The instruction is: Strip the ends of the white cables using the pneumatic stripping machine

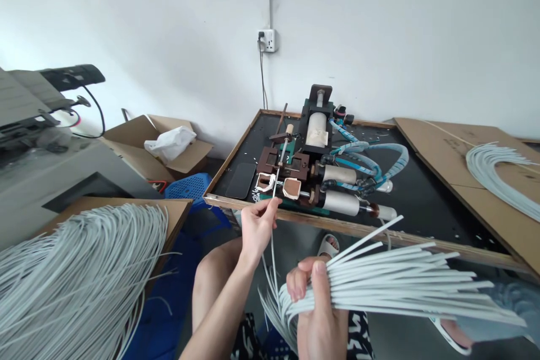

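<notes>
Between the thumb and fingers of my left hand is a single thin white cable. Its upper part runs into the jaws of a pneumatic machine at the table's front left corner. My right hand is wrapped round a thick bundle of white cables, their ends fanning out to the right. Below the hands, the bundle bends down over my lap. Two pale-edged brown blocks, among them the right block, sit on either side of the held cable. Whether they touch it I cannot tell.
A black phone lies left of the machine. Blue air hoses loop behind its cylinders. More cables rest on cardboard at right. A large cable pile, a blue stool and an open carton are left.
</notes>
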A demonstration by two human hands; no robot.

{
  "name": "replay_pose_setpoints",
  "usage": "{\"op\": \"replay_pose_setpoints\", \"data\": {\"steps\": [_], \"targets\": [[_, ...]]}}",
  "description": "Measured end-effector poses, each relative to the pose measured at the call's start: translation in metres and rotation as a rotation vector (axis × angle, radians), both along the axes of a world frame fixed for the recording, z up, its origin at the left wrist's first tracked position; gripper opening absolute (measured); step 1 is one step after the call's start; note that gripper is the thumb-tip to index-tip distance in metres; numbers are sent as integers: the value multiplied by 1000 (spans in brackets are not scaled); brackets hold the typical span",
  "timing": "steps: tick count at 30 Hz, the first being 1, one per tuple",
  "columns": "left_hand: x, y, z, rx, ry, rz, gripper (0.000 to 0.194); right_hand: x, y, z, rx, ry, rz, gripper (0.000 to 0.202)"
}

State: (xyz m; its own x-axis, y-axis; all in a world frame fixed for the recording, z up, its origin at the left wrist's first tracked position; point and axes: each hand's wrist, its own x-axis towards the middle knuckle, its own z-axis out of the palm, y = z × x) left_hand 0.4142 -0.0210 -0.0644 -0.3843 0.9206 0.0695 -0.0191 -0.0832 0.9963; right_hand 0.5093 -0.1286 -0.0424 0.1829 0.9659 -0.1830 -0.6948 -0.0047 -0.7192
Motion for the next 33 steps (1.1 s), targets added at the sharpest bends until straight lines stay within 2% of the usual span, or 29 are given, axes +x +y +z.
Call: {"op": "replay_pose_setpoints", "data": {"steps": [8,15,20,22,25,27,31,32,33], "targets": [[-4,2,-1,4,32,-2,33,2,0,-2,-41,-22,-35,40],[-7,2,6,-8,-18,-28,29,5,2,-14,10,-44,-63,38],[-7,4,5,-29,-80,-66,36,7,2,-19,26,-54,-46,40],[-5,-1,4,8,-55,-50,37,7,2,-20,23,-54,-44,40],[-3,-21,7,70,53,-2,35,5,-3,-23,25,-57,-12,41],[-3,-38,10,68,184,-90,34,0,-10,-25,20,-57,25,41],[-6,-55,14,17,594,-630,31,-13,-30,-27,-23,-53,81,43],[-7,-55,14,24,688,-688,28,-15,-34,-26,-29,-53,95,44],[-8,-54,14,41,760,-680,24,-17,-37,-26,-33,-57,108,44]]}}
